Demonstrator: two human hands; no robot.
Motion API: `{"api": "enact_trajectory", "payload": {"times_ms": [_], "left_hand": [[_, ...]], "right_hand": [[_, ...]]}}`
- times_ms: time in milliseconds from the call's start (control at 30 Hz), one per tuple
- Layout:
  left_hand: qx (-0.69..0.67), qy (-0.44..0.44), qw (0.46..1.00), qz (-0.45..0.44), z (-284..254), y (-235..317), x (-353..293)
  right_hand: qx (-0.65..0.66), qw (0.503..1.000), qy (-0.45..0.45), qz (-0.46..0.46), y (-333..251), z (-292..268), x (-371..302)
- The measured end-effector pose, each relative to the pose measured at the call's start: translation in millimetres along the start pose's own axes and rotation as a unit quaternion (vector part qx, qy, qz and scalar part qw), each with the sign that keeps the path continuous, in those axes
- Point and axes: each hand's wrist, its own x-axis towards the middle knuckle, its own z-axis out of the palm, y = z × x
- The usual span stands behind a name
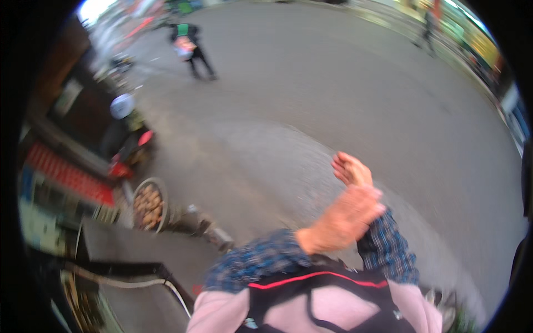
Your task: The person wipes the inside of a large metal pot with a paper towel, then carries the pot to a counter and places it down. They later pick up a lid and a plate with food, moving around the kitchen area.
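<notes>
My left hand (341, 219) reaches across in front of me, its fingers stretched out and nothing seen in them. It overlaps my right wrist, next to the blue plaid sleeve (388, 247); whether it touches cannot be made out. Just beyond it is my right hand (353, 170), raised, with loosely bent fingers and no object visible in it. Another blue plaid sleeve (252, 261) covers my left forearm. Dark straps with a red trim line (316, 275) cross my pink clothing. Motion blurs the hands somewhat.
A round tub (164, 205) of roundish tan-brown pieces (147, 206) stands at left, near a grey tabletop (133, 244) with a pale hose or cable (127, 283). A red sign (69, 175) lies farther left. Grey pavement (288, 83) stretches ahead; a person (191, 50) is far left, another person (427, 30) far right.
</notes>
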Motion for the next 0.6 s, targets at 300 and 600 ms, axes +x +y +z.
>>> {"api": "enact_trajectory", "payload": {"times_ms": [300, 600], "left_hand": [[0.025, 0.007, 0.997, -0.070, -6, -87, -66], [-0.101, 0.108, 0.792, -0.592, -205, -212, -220]], "right_hand": [[0.207, 0.907, -0.316, 0.187, 108, 50, 34], [0.045, 0.927, -0.293, 0.230, 100, 240, 69]]}}
